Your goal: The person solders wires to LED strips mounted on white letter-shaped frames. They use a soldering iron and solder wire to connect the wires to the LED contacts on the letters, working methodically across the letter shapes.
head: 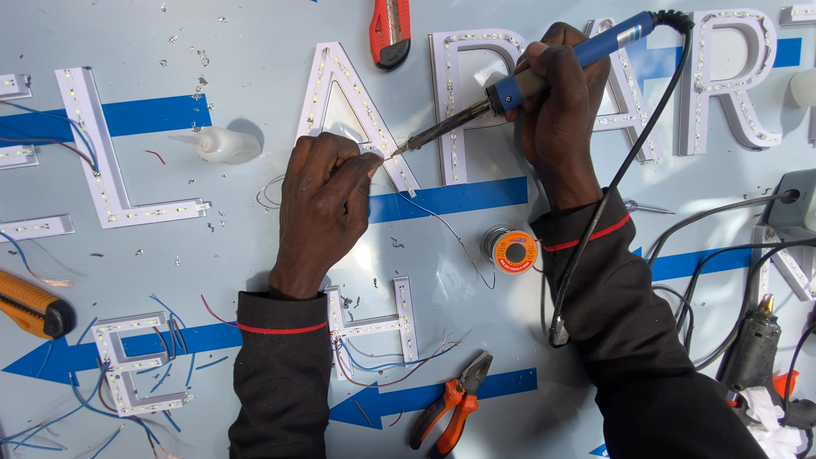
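Together, both hands meet at a white LED-studded sign letter [357, 115].
Right hand [557, 102] grips a blue-handled soldering iron [527, 81], tip just beside the left hand [327, 200], whose pinched fingertips hold thin solder wire [442, 225] (orange spool [513, 252] near the right wrist).

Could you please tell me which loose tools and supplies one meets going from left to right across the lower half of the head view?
Yellow utility knife → orange-handled pliers → solder spool → glue gun.
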